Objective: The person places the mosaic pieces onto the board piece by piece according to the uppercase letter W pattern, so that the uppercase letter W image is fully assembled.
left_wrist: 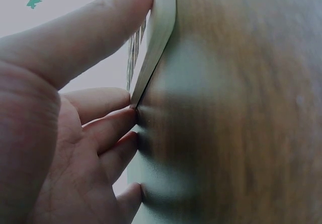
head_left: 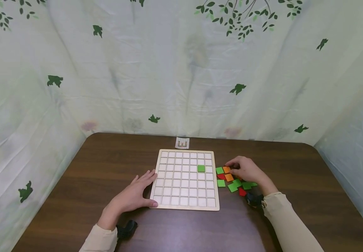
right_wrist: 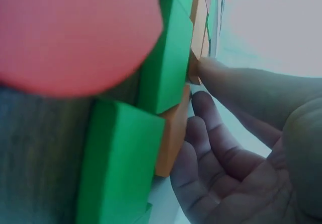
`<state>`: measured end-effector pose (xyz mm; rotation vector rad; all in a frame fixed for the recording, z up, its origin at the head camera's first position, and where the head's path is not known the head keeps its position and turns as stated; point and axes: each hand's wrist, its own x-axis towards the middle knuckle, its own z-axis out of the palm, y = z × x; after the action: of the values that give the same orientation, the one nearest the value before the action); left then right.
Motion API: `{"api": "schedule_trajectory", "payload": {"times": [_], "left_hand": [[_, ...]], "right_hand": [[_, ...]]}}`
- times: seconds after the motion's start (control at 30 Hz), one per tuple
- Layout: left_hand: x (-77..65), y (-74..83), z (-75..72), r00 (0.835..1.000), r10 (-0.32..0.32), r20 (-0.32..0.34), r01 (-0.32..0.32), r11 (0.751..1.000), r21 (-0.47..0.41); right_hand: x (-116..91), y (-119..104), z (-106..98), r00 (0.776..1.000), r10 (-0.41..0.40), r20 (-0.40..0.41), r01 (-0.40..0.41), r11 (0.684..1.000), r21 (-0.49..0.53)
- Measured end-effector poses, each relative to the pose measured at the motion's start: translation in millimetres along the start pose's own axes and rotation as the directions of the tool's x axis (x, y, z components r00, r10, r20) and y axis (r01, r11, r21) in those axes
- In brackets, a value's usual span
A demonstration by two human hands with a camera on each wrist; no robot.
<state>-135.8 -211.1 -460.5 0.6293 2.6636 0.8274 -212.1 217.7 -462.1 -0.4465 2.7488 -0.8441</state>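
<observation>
A white grid board [head_left: 176, 183] with a pale wooden frame lies on the table, one green tile [head_left: 201, 168] in a cell at its upper right. My left hand [head_left: 130, 196] rests at the board's left side, fingers spread along the edge and thumb on the near left corner. Just right of the board, my right hand [head_left: 247, 170] pinches an orange tile [head_left: 226, 169] between thumb and index finger. Another orange tile [head_left: 229, 177] and a red piece [head_left: 221, 176] lie close by it. Under the right thumb, the right wrist view shows an orange edge [right_wrist: 194, 69].
Several green tiles [head_left: 232, 187] and a red piece [head_left: 242, 191] are scattered beneath the right wrist. A small printed grid card [head_left: 182, 142] lies beyond the board at the far edge of the brown table [head_left: 131, 150]. A patterned curtain [head_left: 175, 70] hangs behind.
</observation>
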Motion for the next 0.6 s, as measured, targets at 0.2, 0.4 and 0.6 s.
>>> {"api": "schedule_trajectory", "payload": {"times": [0.2, 0.4, 0.6], "left_hand": [[-0.2, 1.1, -0.4, 1.000, 0.003, -0.002, -0.003, 1.000, 0.004], [-0.2, 2.0, -0.8, 1.000, -0.002, -0.002, 0.002, 1.000, 0.005], [-0.4, 1.7, -0.4, 1.000, -0.002, -0.004, 0.003, 1.000, 0.009]], "right_hand": [[0.9, 2.1, 0.4, 1.000, 0.017, -0.021, -0.018, 0.999, -0.031], [1.0, 1.8, -0.4, 0.999, 0.042, -0.019, -0.042, 0.999, -0.012], [0.3, -0.1, -1.1, 0.998, 0.063, -0.017, -0.063, 0.998, -0.003]]}}
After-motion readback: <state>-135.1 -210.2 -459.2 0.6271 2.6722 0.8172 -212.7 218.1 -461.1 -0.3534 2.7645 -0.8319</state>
